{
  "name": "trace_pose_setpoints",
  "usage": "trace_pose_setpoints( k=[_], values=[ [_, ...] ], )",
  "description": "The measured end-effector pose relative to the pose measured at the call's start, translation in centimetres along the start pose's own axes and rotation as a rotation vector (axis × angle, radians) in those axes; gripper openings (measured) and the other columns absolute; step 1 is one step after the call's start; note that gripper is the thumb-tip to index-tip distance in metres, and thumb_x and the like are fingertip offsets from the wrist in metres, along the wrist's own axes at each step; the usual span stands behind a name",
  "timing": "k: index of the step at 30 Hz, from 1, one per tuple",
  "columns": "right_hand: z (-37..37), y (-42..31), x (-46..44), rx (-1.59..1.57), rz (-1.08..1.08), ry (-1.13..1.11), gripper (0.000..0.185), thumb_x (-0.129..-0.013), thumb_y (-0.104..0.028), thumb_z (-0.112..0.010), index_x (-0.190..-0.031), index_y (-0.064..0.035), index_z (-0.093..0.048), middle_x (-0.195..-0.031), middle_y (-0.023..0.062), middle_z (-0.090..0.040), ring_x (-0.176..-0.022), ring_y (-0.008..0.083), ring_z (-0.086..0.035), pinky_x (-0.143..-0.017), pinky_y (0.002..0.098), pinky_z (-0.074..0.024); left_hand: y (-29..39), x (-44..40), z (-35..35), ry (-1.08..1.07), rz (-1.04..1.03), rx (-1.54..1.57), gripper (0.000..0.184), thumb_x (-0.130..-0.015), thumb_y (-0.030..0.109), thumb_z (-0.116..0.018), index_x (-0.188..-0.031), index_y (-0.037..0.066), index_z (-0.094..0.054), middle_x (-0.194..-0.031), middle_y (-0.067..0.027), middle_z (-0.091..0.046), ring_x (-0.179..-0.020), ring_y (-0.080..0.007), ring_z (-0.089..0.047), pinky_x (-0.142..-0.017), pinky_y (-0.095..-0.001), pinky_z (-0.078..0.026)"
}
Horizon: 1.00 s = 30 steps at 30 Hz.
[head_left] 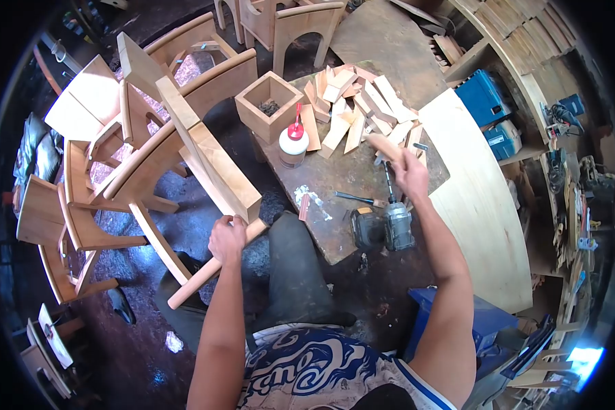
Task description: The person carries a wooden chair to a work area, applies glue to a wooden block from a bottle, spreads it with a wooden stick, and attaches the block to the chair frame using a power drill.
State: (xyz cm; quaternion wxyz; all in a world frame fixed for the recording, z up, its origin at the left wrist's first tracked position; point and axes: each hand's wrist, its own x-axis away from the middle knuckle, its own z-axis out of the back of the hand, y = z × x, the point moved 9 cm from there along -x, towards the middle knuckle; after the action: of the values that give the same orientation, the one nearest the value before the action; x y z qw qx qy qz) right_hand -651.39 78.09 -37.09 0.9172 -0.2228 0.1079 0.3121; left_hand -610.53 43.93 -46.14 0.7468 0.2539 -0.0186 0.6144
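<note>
My left hand (pixel 227 239) is closed at the near end of a wooden chair frame (pixel 215 164) that leans up away from me. A rounded wooden bar (pixel 195 282) runs under this hand, across my lap; whether it is joined to the frame I cannot tell. In my right hand (pixel 410 174), over the worktable (pixel 287 184), is a short wooden piece (pixel 385 147) with a rounded end. A cordless drill (pixel 398 222) lies just below that hand, beside a dark-handled tool (pixel 359 199). Beyond it is a pile of wood offcuts (pixel 355 109).
On the table are a white glue bottle (pixel 293 147) with a red cap and a square wooden box (pixel 270 102). Several wooden chairs (pixel 92 198) crowd the left. A pale wood panel (pixel 482 198), blue tool cases (pixel 484 97) and shelving stand at right.
</note>
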Motion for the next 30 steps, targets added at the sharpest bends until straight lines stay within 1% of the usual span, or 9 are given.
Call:
trace_pose_setpoints(
  k=[4, 9, 11, 15, 16, 18, 20, 24, 30],
  values=[
    [3.1, 11.3, -0.5, -0.161, -0.484, 0.226, 0.037, -0.093, -0.035, -0.064, -0.118, -0.0079, -0.067, -0.102, 0.0206, -0.073, -0.09, 0.0396, -0.07, -0.084, 0.0446, -0.054, 0.0, -0.1, 0.2, 0.006, -0.015, 0.006, 0.04, -0.09, 0.043, -0.058, -0.109, 0.013, -0.077, -0.12, -0.0135, -0.071, -0.108, -0.0364, -0.068, -0.096, -0.0454, -0.051],
    [2.9, 24.8, 0.6, 0.223, -0.818, 0.095, 0.042, -0.092, -0.037, -0.057, -0.119, -0.006, -0.068, -0.102, 0.0246, -0.072, -0.101, 0.0378, -0.069, -0.092, 0.0454, -0.0514, 0.0, -0.3, 0.1, 0.009, -0.002, 0.004, 0.039, -0.09, 0.043, -0.059, -0.109, 0.014, -0.077, -0.116, -0.0168, -0.072, -0.107, -0.0376, -0.068, -0.095, -0.0459, -0.051],
    [0.8, 28.7, 2.5, 0.154, -1.092, -0.067, 0.033, -0.089, -0.026, -0.058, -0.111, -0.0048, -0.07, -0.092, 0.0181, -0.071, -0.089, 0.0227, -0.07, -0.07, 0.037, -0.054, 0.1, -0.3, 0.3, 0.024, 0.0, 0.014, 0.037, -0.09, 0.043, -0.06, -0.109, 0.016, -0.078, -0.112, -0.0202, -0.073, -0.106, -0.0389, -0.069, -0.095, -0.0466, -0.052],
    [-2.8, 26.1, 4.9, -0.561, -1.042, 0.042, 0.054, -0.083, -0.024, -0.063, -0.134, -0.0074, -0.064, -0.107, 0.0171, -0.07, -0.097, 0.0199, -0.067, -0.075, 0.0361, -0.0556, -0.2, -0.4, -0.4, -0.025, 0.026, -0.019, 0.04, -0.09, 0.043, -0.058, -0.108, 0.013, -0.077, -0.12, -0.0129, -0.071, -0.108, -0.036, -0.067, -0.096, -0.0448, -0.051],
    [-3.3, 25.9, 5.9, -0.558, -1.05, 0.043, 0.054, -0.083, -0.024, -0.063, -0.134, -0.0074, -0.064, -0.107, 0.0171, -0.07, -0.097, 0.0199, -0.067, -0.075, 0.0361, -0.0556, -0.3, -0.6, -0.5, -0.021, 0.033, -0.03, 0.039, -0.09, 0.042, -0.058, -0.108, 0.013, -0.077, -0.119, -0.0132, -0.071, -0.108, -0.036, -0.067, -0.095, -0.0448, -0.051],
    [-1.7, 25.5, 6.4, 0.064, -0.786, 0.142, 0.05, -0.082, -0.024, -0.065, -0.129, -0.0062, -0.066, -0.1, 0.0142, -0.071, -0.092, 0.0217, -0.067, -0.08, 0.0373, -0.0542, -0.1, -0.4, -0.4, -0.015, 0.025, -0.027, 0.038, -0.09, 0.042, -0.058, -0.108, 0.014, -0.077, -0.119, -0.0137, -0.071, -0.108, -0.0361, -0.067, -0.095, -0.0449, -0.051],
    [-3.0, 22.8, 9.9, -0.048, -0.871, 0.042, 0.055, -0.079, -0.039, -0.071, -0.125, -0.0089, -0.066, -0.112, 0.0218, -0.071, -0.109, 0.0356, -0.067, -0.099, 0.0418, -0.0488, 0.0, -0.4, 0.0, -0.002, 0.025, -0.019, 0.038, -0.091, 0.042, -0.058, -0.108, 0.014, -0.077, -0.118, -0.0141, -0.072, -0.108, -0.0362, -0.067, -0.095, -0.0449, -0.051],
    [-5.4, 16.0, 16.2, -0.046, -0.86, -0.117, 0.06, -0.076, -0.049, -0.077, -0.117, -0.0063, -0.067, -0.109, 0.0216, -0.072, -0.105, 0.0352, -0.069, -0.094, 0.0433, -0.0505, 0.1, -0.4, -0.3, -0.011, 0.009, -0.023, 0.037, -0.091, 0.042, -0.059, -0.108, 0.015, -0.077, -0.118, -0.0149, -0.072, -0.108, -0.0367, -0.067, -0.095, -0.0454, -0.051],
    [-4.4, 15.0, 13.8, 0.004, -0.809, -0.197, 0.054, -0.082, -0.04, -0.074, -0.125, -0.0095, -0.062, -0.101, 0.0167, -0.073, -0.095, 0.0347, -0.071, -0.087, 0.0459, -0.0528, 0.0, -0.2, -0.2, -0.001, 0.005, -0.023, 0.038, -0.091, 0.042, -0.059, -0.107, 0.014, -0.078, -0.117, -0.0164, -0.072, -0.108, -0.0377, -0.067, -0.096, -0.0462, -0.051]
  ],
)
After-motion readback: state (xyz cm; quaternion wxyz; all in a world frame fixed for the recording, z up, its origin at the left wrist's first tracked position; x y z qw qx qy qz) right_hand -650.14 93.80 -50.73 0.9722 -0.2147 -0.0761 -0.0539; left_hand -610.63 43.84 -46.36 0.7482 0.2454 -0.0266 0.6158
